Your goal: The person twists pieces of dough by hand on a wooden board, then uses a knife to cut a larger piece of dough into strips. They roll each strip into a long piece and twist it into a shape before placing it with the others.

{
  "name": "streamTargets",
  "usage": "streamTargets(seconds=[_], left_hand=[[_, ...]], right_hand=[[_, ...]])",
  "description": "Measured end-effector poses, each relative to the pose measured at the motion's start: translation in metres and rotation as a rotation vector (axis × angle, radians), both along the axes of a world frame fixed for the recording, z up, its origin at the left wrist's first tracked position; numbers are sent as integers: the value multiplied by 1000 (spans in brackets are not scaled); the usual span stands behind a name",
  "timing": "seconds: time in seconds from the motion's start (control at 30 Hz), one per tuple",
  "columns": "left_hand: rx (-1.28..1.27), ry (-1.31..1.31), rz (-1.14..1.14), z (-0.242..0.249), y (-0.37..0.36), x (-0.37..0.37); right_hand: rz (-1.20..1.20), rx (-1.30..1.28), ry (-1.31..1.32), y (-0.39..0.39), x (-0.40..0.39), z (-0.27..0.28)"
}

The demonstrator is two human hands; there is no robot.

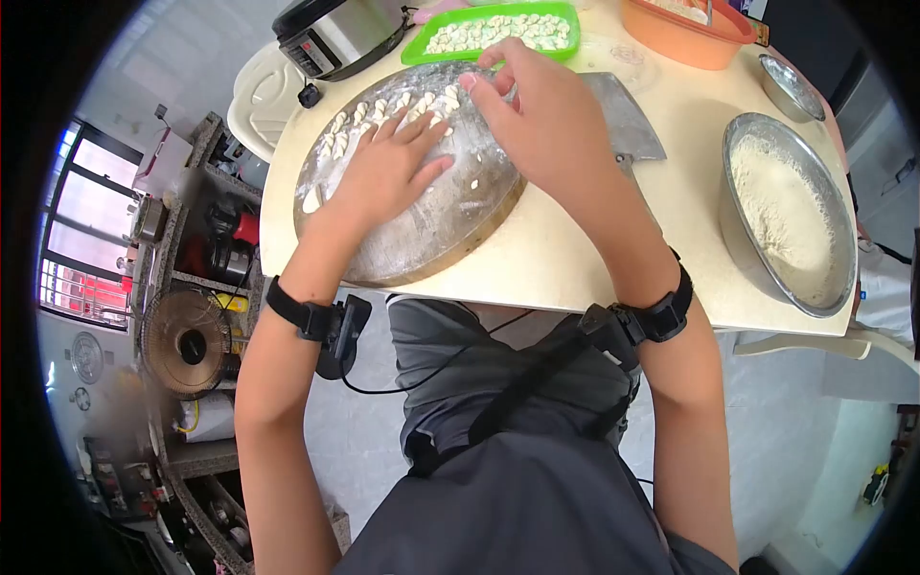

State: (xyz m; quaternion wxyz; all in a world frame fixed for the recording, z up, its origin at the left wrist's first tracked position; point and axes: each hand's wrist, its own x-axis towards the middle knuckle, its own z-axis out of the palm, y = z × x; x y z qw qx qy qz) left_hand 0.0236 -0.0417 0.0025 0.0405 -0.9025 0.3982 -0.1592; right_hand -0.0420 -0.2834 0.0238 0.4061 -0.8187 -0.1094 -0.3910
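Note:
A round floured board [422, 230] lies on the table, with several small twisted dough pieces [337, 134] along its far left part. My left hand [388, 172] rests palm down on the board among them, its fingers spread. Above the board's far right part is my right hand [522, 105], thumb and forefinger curved toward each other with a gap between them; no held object shows. A few tiny dough bits [474, 184] lie to the right of my left hand. Beyond the board, a green tray [414, 48] holds many more dough pieces.
A metal cleaver [623, 115] lies right of the board. Farther right stand a large metal bowl of flour [786, 211], a small metal bowl [793, 86] and an orange basin [685, 40]. A cooker [340, 38] stands at the far left, near a white chair [264, 96].

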Motion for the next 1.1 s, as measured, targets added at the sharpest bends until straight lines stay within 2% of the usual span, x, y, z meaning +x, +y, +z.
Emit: streamTargets(seconds=[0.17, 0.27, 0.37, 0.53, 0.7, 0.83, 0.9, 0.97, 1.07, 1.1], left_hand=[[79, 12, 62, 9, -7, -12], [50, -50, -10, 3, -4, -7], [15, -6, 1, -2, 0, -4], [1, 24, 12, 3, 3, -5], [-280, 26, 3, 19, 11, -12], [-570, -10, 205, 41, 79, -31], [-802, -32, 381, 26, 126, -42], [-896, 47, 596, 7, 151, -53], [-623, 23, 550, -23, 156, -62], [-649, 61, 525, -23, 154, -62]], right_hand=[[14, 8, -4, -2, 0, 0], [22, 2, 64, -2, -6, 6], [39, -8, 140, -5, -9, 12], [20, -67, 103, -3, -15, 17], [13, -103, 109, -7, -24, 18], [45, -200, 186, -8, -21, 6], [21, -208, 320, -5, -26, 10], [16, -240, 316, -1, -30, 13], [29, -271, 359, 7, -32, 14], [38, -285, 378, 9, -31, 14]])
